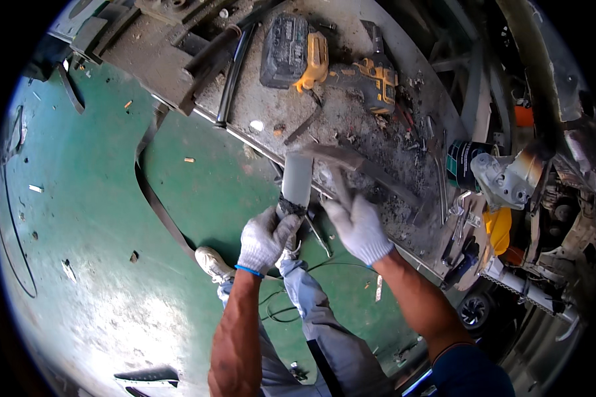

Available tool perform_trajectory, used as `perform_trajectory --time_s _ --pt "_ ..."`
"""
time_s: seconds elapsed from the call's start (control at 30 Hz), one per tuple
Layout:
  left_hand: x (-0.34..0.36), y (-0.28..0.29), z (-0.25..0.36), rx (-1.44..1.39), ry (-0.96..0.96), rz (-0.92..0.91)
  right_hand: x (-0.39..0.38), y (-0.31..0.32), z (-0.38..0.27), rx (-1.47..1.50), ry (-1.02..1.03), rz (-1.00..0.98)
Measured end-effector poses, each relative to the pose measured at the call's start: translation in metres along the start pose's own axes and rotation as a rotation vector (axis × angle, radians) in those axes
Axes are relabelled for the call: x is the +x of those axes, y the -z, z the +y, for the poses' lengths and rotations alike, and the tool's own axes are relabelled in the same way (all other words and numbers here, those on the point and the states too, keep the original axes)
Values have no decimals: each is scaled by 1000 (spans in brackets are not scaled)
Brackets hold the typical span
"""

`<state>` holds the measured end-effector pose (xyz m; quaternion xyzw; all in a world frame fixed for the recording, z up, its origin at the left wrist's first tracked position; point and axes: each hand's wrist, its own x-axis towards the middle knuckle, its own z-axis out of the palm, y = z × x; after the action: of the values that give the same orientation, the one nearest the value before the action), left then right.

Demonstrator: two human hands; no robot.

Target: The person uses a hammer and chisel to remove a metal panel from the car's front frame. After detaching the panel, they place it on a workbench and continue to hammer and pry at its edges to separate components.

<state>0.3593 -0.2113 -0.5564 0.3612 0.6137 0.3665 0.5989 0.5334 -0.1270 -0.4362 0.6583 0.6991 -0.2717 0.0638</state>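
My left hand (266,237), in a white knit glove, grips the lower end of a flat light-grey piece (297,178) standing upright at the bench edge. The end of that piece near my fingers is dark and rough. My right hand (361,230), gloved too, is closed around the handle of a hammer (340,188). Motion smears the hammer's head, which is just right of the grey piece's top; I cannot tell whether they touch. A flat dark metal bar (384,182) lies on the bench beyond my right hand.
On the grimy bench (351,122) lies a yellow-and-black cordless power tool (377,86) with a large battery. Wrenches (440,165), a dark can (467,162) and metal parts crowd the right. A strap (149,178) hangs to the green floor (93,218); a cable (281,311) loops by my legs.
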Motion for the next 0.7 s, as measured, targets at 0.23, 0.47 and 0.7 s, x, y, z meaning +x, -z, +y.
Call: perform_trajectory --time_s 0.23,0.47,0.7 --pt "1 6 9 67 8 -16 -8 7 -7 411 276 286" --pt "-4 8 6 73 12 -2 -24 17 -14 509 111 184" --pt "0 2 5 118 -2 16 -19 -8 10 178 -11 51"
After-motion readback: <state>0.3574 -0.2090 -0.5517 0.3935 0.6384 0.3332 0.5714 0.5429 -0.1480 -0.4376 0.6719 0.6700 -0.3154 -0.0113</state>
